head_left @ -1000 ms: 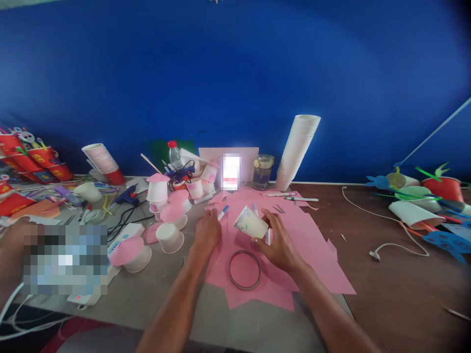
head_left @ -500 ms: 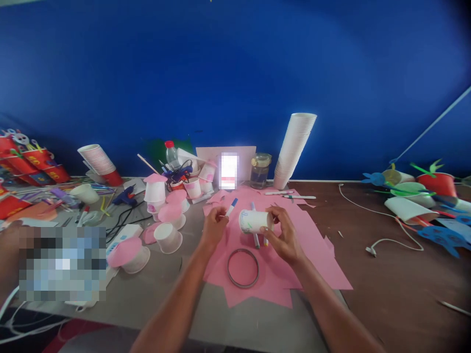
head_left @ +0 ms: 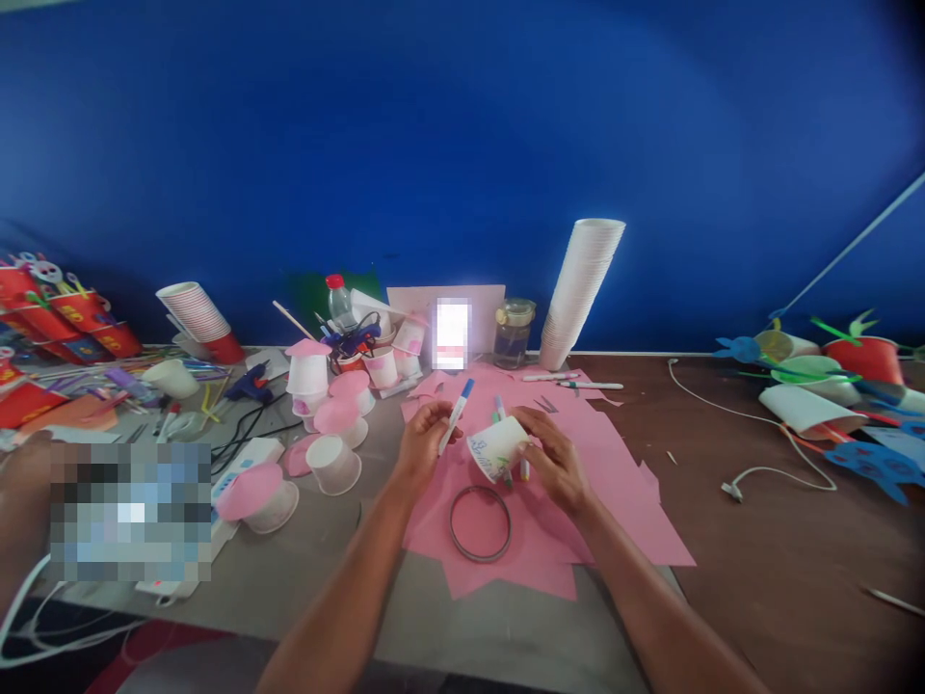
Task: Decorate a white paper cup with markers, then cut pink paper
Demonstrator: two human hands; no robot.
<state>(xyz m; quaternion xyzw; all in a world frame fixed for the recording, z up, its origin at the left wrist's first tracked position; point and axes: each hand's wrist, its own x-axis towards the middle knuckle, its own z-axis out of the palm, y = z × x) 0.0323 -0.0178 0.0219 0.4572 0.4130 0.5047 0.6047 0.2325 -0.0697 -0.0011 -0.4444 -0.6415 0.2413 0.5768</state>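
My left hand (head_left: pixel 423 441) is closed on a blue-capped marker (head_left: pixel 457 414), its tip pointing up and to the right. My right hand (head_left: pixel 553 458) grips a small white paper cup (head_left: pixel 495 446) with drawn marks, tilted on its side, open end toward the left. Two more markers (head_left: pixel 500 413) lie under the cup. Both hands hover over pink paper sheets (head_left: pixel 621 520). A thin ring (head_left: pixel 480 523) lies on the pink paper just below the hands.
A tall leaning stack of white cups (head_left: pixel 580 289), a glass jar (head_left: pixel 512 333), a water bottle (head_left: pixel 339 302) and a glue gun (head_left: pixel 250 386) stand behind. Pink-topped cups (head_left: pixel 332 461) sit left. A white cable (head_left: pixel 752 463) and craft cups (head_left: pixel 809 405) lie right.
My left hand lifted the marker off the paper and brought it close to the cup. My right hand turned the cup and tipped its mouth down to the left.
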